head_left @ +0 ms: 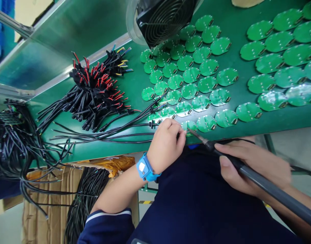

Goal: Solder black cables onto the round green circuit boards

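Note:
My right hand (pixel 249 162) is wrapped round the dark handle of a soldering iron (pixel 236 163). The iron's metal tip points left and reaches the near edge of a round green circuit board (pixel 189 126). Closed in a pinch, my left hand (pixel 168 144) is at that same board, a blue watch on its wrist. A black cable (pixel 135 134) runs from the left into the left hand; its end is mostly hidden by the fingers. Several more black cables (pixel 114 126) lie loosely just left of this hand.
Rows of green circuit boards (pixel 208 84) cover the green table (pixel 119 149). A black fan (pixel 168 20) stands at the back. Bundled cables with red ends (pixel 94 91) lie left, near a hanging cable heap (pixel 10 142). Below the edge is a cardboard box (pixel 43 210) beside black cables (pixel 86 196).

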A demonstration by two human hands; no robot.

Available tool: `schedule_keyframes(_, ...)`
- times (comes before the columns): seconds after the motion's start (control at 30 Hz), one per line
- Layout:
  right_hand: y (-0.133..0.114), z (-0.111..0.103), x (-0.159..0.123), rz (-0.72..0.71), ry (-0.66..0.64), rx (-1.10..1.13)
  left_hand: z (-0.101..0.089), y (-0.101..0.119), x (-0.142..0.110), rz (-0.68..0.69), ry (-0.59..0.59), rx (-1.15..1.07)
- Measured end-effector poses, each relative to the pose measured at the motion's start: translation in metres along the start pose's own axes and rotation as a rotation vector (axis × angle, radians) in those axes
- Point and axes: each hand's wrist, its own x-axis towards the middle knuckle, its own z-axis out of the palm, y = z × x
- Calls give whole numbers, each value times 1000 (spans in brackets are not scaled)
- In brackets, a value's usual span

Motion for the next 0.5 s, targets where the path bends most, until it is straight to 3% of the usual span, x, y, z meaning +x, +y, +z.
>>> schedule_keyframes(0.23,-2,-3,-2,4,-36,13,-2,2,5,-66,-20,-36)
schedule_keyframes(0.37,-4,-3,0,-60,27,46,-4,2,9,-69,-39,-18)
schedule_keyframes(0.5,-5,-2,0,-46,-30,37,-6,1,13,-51,-70,28)
